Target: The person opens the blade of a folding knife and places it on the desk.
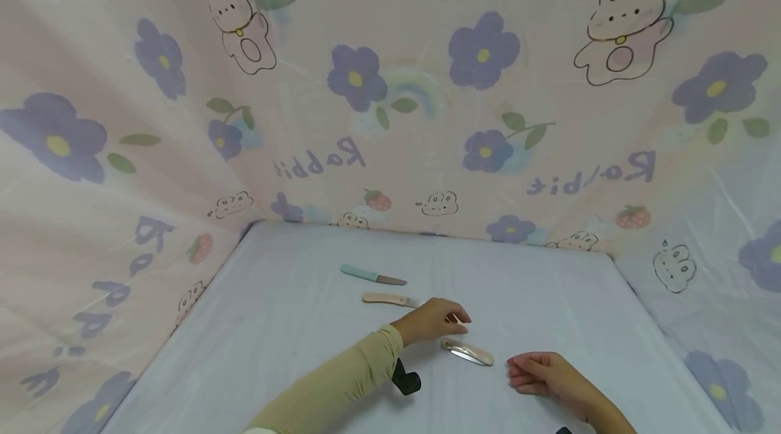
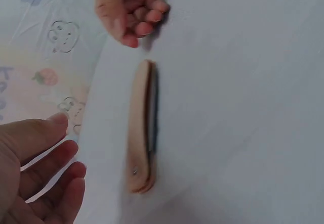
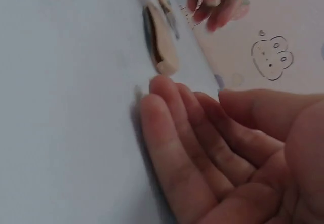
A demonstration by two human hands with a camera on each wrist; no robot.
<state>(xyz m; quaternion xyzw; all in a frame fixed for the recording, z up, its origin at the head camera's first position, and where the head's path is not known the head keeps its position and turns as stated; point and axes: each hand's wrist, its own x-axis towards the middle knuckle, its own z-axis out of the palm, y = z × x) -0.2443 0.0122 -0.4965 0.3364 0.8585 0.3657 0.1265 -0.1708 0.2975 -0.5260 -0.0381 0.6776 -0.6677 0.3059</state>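
A folding knife [image 1: 482, 354] with a pale beige handle lies on the white-covered table, its blade folded back along the handle. Just beyond its pivot end, my left hand [image 1: 432, 321] hovers with fingers loosely bent and nothing between them. In the left wrist view the knife [image 2: 136, 128] lies beside those fingers, apart from them. My right hand [image 1: 546, 373] is near the knife's other end, fingers relaxed and slightly curved, holding nothing. The right wrist view shows the folding knife [image 3: 166, 47] just past its fingertips [image 3: 157, 115].
Behind my left hand lies a second beige-handled knife [image 1: 384, 298], unfolded, its blade partly hidden by the hand. Farther back is an unfolded knife with a mint-green handle [image 1: 360, 272]. Patterned curtains [image 1: 415, 135] enclose the table [image 1: 293, 325] at the back and sides.
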